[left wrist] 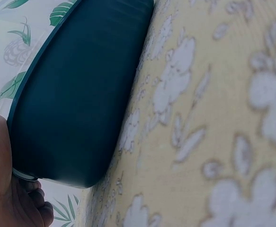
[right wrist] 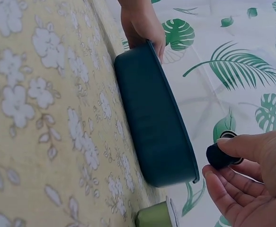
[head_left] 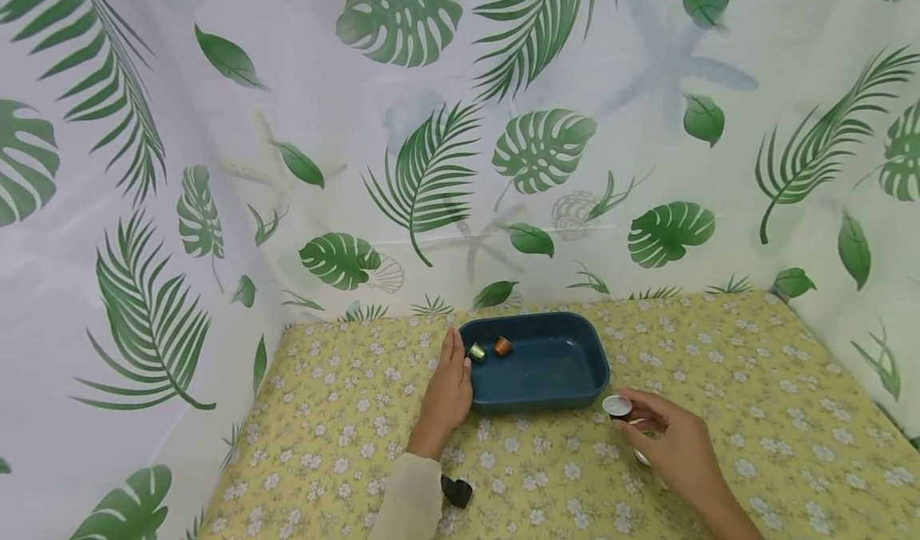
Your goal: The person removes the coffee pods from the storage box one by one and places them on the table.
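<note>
A dark blue rectangular tray (head_left: 535, 404) with raised walls stands on the table. Two coffee capsules lie inside near its left end: a green one (head_left: 477, 353) and an orange one (head_left: 502, 346). My left hand (head_left: 447, 388) holds the tray's left end, thumb over the rim and fingers along the outer wall. Beyond the front right corner, my right hand (head_left: 672, 432) pinches a dark coffee capsule (right wrist: 218, 156) above the table, its silver lid facing up. Below that hand, another green capsule (right wrist: 155, 216) sits on the table, mostly hidden in the head view.
A yellow floral cloth (head_left: 338, 412) covers the table. Behind and at both sides hangs a white curtain (head_left: 460, 204) printed with green leaves. A small black item (head_left: 456, 492) shows beside the left sleeve (head_left: 410, 500).
</note>
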Available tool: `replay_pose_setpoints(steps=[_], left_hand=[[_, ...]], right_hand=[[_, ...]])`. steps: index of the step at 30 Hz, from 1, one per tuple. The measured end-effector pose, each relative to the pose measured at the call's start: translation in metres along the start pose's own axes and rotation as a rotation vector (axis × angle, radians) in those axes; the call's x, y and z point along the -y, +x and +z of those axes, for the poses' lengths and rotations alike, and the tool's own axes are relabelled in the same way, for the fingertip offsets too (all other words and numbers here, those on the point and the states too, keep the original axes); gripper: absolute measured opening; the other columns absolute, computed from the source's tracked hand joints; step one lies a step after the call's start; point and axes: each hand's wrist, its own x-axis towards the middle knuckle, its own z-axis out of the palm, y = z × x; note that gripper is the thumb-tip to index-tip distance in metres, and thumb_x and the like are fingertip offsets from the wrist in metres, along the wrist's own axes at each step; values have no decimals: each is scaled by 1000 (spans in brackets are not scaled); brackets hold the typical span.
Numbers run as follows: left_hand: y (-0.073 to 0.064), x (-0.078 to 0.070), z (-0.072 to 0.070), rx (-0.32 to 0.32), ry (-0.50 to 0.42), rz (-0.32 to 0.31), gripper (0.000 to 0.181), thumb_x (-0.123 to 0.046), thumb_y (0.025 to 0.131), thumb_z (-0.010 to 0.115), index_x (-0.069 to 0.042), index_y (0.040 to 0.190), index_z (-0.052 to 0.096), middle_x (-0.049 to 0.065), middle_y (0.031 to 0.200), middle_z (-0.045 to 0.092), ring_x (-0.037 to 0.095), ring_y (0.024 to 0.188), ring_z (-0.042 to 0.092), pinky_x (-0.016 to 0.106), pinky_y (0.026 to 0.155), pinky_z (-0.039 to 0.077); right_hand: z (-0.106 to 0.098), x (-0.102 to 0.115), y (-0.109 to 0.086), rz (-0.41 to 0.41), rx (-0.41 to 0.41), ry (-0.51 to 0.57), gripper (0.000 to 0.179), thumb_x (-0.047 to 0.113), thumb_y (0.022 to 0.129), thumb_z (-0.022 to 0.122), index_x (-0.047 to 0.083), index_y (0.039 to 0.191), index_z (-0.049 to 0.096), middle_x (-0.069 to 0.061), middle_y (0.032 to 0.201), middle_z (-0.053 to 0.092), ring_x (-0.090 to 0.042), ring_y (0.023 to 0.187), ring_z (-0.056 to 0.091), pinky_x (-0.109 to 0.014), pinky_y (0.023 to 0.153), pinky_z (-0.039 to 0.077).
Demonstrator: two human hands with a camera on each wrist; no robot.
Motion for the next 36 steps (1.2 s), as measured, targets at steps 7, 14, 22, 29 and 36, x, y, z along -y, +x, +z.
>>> replay_pose_setpoints(steps=[7,14,22,29,36], left_hand=[[-3,-2,1,9,-7,-11,56,-24,114,30,-5,163,9,4,170,-5,28,154,17,51,115,34],[-4,-1,-1,11,-8,-7,56,-24,114,30,-5,163,9,6,171,-3,29,154,17,51,115,34],[0,1,0,7,-1,4,57,-25,114,30,-5,164,9,3,170,-5,27,154,16,50,115,34],[-3,4,2,15,3,-2,57,-24,114,30,-4,163,8,4,170,-6,28,154,15,51,115,34],[-1,2,1,10,-13,1,58,-26,114,29,-6,164,6,4,170,-6,28,154,16,51,115,34]], right_hand=[[-8,-9,-12,49,-20,-18,48,2,83,83,4,129,69,-10,102,74,-2,82,68,-22,69,57],[-15,-12,-20,51,-26,-28,51,1,84,82,1,132,66,-15,109,73,0,84,66,-18,71,56],[-22,-18,-27,128,-25,-6,48,5,86,82,-1,130,65,-18,113,71,3,85,66,-18,71,56],[-24,-29,-33,270,-2,-11,51,14,86,83,-1,131,64,-16,112,72,5,85,65,-18,73,56],[-30,-30,-34,259,-31,-19,47,3,85,82,-3,128,64,-21,111,71,8,84,63,-19,72,57]])
